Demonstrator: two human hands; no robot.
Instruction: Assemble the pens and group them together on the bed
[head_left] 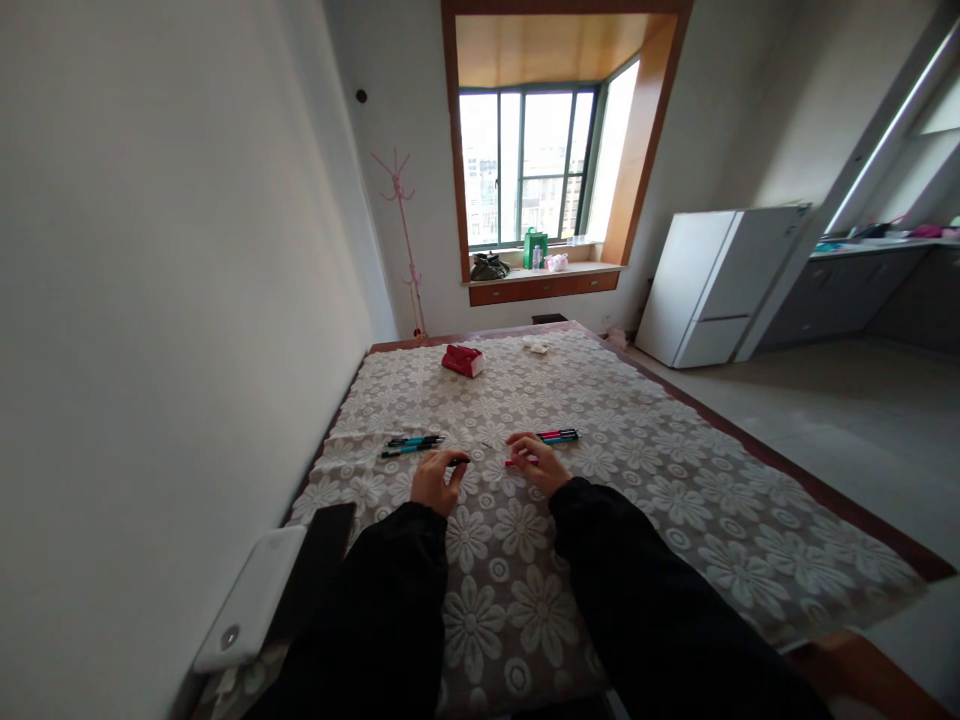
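Two parts are being pinched: black piece [459,461] in left hand [436,483], pink piece [510,463] in right hand [541,467]. Control is being best served by fingertip holds, low over tablecloth [480,610].

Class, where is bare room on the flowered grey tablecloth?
Free: the tablecloth between the boxy red packet and slim teal-and-black pens; also right of the slim pink-and-teal pens. Crowded: beside those pens, around the left hand and right hand.

Both arms [637,550] forward, fingers [519,438] curled
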